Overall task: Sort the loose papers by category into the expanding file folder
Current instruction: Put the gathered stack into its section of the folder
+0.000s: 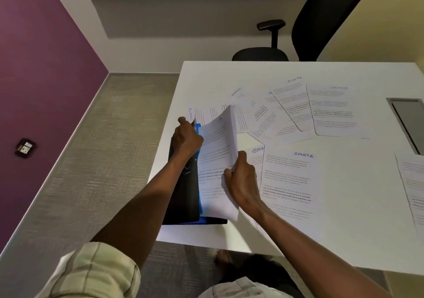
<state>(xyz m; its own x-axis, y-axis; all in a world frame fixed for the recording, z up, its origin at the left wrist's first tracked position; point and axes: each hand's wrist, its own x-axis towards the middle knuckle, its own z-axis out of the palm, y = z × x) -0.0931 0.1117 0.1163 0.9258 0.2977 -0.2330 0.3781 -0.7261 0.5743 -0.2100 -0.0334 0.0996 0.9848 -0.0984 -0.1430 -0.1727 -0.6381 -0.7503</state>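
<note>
We stand at the near-left corner of the white tabletop, where the black expanding file folder lies with its mouth open. Our left hand is closed on the folder's upper flap and holds it back, at about 11 o'clock from the right hand. Our right hand pinches the lower edge of a curved sheet and guides it into a blue-lined pocket; part of the sheet is already inside, as far as we can tell. A slip marked "SPORTS" stands out at the folder's far end, so this pocket probably takes sports papers.

We judge that the sorting is only partly done. Many loose papers are spread at 1 and 2 o'clock on the tabletop, and another sheet headed "SPORTS" lies just at 3 o'clock of the right hand. One more page is at the right edge. How many sheets are already filed, we cannot see.
</note>
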